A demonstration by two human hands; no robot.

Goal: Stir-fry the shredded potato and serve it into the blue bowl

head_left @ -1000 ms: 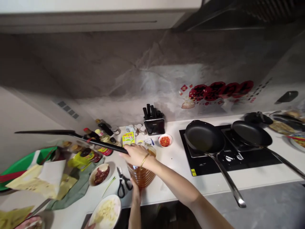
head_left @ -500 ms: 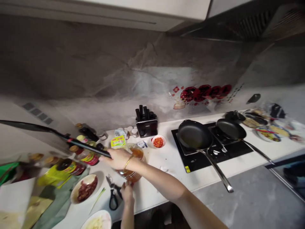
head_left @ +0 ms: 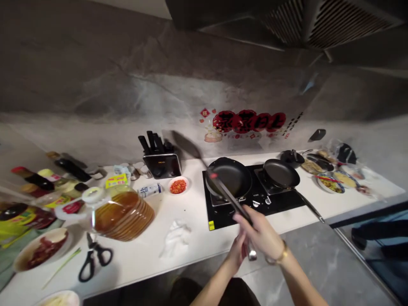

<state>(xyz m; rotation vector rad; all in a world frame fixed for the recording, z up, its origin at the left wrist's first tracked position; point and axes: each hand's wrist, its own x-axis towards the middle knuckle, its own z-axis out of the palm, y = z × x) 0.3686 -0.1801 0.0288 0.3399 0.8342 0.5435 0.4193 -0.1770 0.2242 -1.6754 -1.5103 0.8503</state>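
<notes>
Closed around the handle of a black spatula [head_left: 229, 194], my right hand [head_left: 262, 233] is above the front edge of the stove. The spatula slants up and left across the larger black frying pan [head_left: 234, 174], its blade beyond the pan's left rim. Lower down, my left hand [head_left: 236, 254] has its fingers closed at the pan's metal handle, partly hidden behind my right hand. That pan sits on the left burner, with a thin sheen at its bottom. A second black frying pan [head_left: 281, 172] rests on the right burner.
Left on the counter lie a big oil jug [head_left: 123, 214] on its side, scissors [head_left: 94, 257], a bowl of meat [head_left: 44, 250] and a crumpled white tissue [head_left: 177, 238]. A bowl of chopped red chili [head_left: 177, 185] stands by the knife block [head_left: 162, 165]. Filled plates [head_left: 331, 182] sit far right.
My view has turned right. Both hands have moved from the oil jug to the frying pan's handle area. The spatula came along in my right hand; my left hand left the jug.
</notes>
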